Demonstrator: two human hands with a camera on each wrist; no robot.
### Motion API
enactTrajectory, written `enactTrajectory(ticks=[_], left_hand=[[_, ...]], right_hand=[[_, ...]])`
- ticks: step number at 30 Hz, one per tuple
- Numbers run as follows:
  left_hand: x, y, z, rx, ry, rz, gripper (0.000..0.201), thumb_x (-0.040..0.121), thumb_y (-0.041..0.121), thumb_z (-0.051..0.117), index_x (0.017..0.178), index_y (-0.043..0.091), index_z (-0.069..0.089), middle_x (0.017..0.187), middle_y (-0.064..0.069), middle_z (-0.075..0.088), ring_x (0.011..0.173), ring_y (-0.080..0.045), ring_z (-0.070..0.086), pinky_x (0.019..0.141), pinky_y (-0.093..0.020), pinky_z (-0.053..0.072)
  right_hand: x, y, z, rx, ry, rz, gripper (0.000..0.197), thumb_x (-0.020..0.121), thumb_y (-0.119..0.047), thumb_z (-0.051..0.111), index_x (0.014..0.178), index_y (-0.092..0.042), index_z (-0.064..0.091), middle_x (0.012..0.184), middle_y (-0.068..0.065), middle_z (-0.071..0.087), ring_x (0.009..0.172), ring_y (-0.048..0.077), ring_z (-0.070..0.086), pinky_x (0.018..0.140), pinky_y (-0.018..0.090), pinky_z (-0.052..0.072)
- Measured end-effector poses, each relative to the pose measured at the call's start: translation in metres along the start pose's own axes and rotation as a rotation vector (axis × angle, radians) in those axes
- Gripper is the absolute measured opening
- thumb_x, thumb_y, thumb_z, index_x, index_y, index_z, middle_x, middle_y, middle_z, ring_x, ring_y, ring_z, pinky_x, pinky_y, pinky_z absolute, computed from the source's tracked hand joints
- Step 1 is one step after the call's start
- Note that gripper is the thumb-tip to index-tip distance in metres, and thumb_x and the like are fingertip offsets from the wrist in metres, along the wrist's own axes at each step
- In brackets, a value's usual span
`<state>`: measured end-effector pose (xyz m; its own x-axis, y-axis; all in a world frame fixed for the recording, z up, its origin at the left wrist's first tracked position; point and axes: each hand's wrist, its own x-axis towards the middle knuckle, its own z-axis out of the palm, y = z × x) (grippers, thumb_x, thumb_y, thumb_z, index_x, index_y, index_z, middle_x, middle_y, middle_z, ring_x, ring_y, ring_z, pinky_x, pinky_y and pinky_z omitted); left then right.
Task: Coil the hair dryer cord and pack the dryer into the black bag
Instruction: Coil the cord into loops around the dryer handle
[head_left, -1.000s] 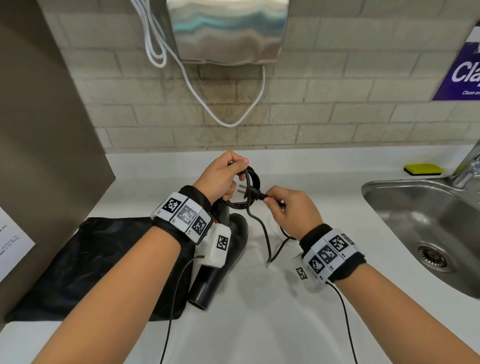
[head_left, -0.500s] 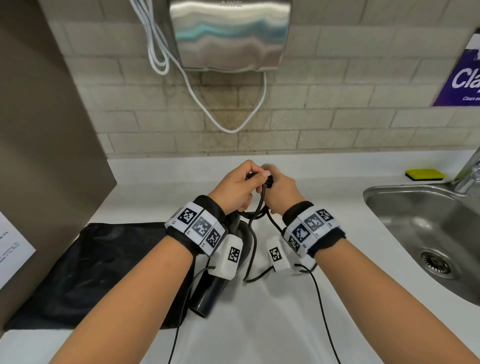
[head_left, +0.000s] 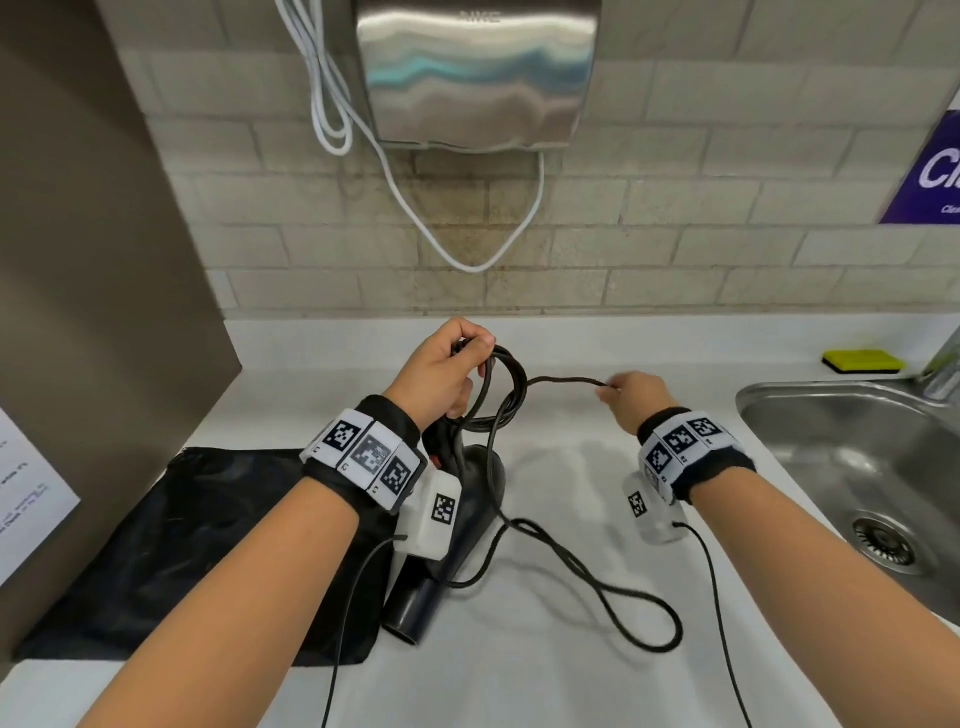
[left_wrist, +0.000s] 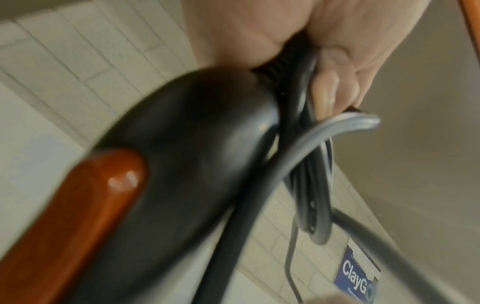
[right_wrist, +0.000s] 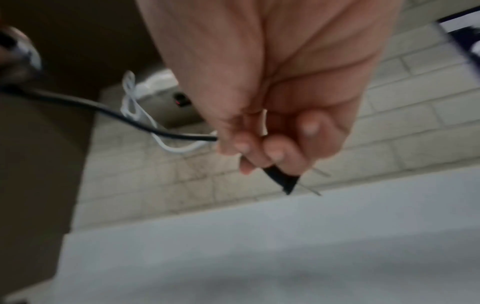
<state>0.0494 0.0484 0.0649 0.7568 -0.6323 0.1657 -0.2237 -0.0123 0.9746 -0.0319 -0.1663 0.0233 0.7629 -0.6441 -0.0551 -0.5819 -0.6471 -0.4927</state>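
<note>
The black bag (head_left: 171, 551) lies flat on the worktop (head_left: 545, 675). Left hand (head_left: 441, 374) fingers clamp the cord (head_left: 511, 387) coils above the hair dryer (head_left: 467, 519). Right hand (head_left: 636, 397) fingers pinch the plug (right_wrist: 281, 178).

black cord (head_left: 566, 564), black bag (head_left: 171, 551), yellow sponge (head_left: 860, 359)

A steel sink (head_left: 852, 457) sits at the counter's right end, with a yellow sponge (head_left: 862, 360) behind it, a purple sign (head_left: 930, 176) above it, and a metal hand dryer (head_left: 480, 73) with a white cable (head_left: 467, 249) on the tiled wall to its left.
</note>
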Motion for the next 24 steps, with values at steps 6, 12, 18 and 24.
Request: enactTrajectory(ticks=[6, 12, 18, 24], left_hand=[[0.002, -0.003, -0.011, -0.066, 0.054, -0.03, 0.016, 0.098, 0.016, 0.041, 0.084, 0.017, 0.047, 0.075, -0.003, 0.05, 0.029, -0.006, 0.025, 0.035, -0.015, 0.021], [0.002, -0.002, -0.009, -0.049, 0.033, -0.03, 0.015, 0.098, 0.017, 0.041, 0.085, 0.016, 0.049, 0.078, -0.006, 0.05, 0.029, -0.006, 0.026, 0.034, -0.016, 0.024], [0.001, 0.0, -0.001, -0.052, 0.017, -0.027, 0.017, 0.098, 0.017, 0.042, 0.082, 0.017, 0.048, 0.073, -0.001, 0.05, 0.029, -0.007, 0.027, 0.034, -0.017, 0.022], [0.0, 0.0, -0.005, -0.076, 0.057, -0.025, 0.016, 0.098, 0.017, 0.042, 0.084, 0.018, 0.048, 0.076, -0.002, 0.051, 0.028, -0.006, 0.028, 0.032, -0.016, 0.023]], right_hand=[[-0.009, 0.042, 0.016, -0.314, -0.19, 0.294, 0.034, 0.099, -0.013, 0.033, 0.126, -0.003, 0.05, 0.133, 0.01, 0.051, 0.122, 0.023, 0.05, 0.098, 0.028, 0.041], [-0.002, 0.028, 0.043, -0.086, -0.124, 0.052, 0.044, 0.091, -0.019, 0.05, 0.134, -0.013, 0.043, 0.126, 0.012, 0.056, 0.117, 0.027, 0.053, 0.094, 0.028, 0.042], [-0.033, -0.037, 0.052, 0.519, -0.406, -0.453, 0.054, 0.092, 0.0, 0.042, 0.135, -0.032, 0.037, 0.123, -0.008, 0.048, 0.067, 0.009, 0.053, 0.054, 0.016, 0.045], [-0.045, -0.066, 0.049, 1.126, -0.609, -0.288, 0.046, 0.067, 0.005, 0.056, 0.11, -0.011, 0.056, 0.095, 0.004, 0.065, 0.058, 0.013, 0.06, 0.044, 0.023, 0.04]])
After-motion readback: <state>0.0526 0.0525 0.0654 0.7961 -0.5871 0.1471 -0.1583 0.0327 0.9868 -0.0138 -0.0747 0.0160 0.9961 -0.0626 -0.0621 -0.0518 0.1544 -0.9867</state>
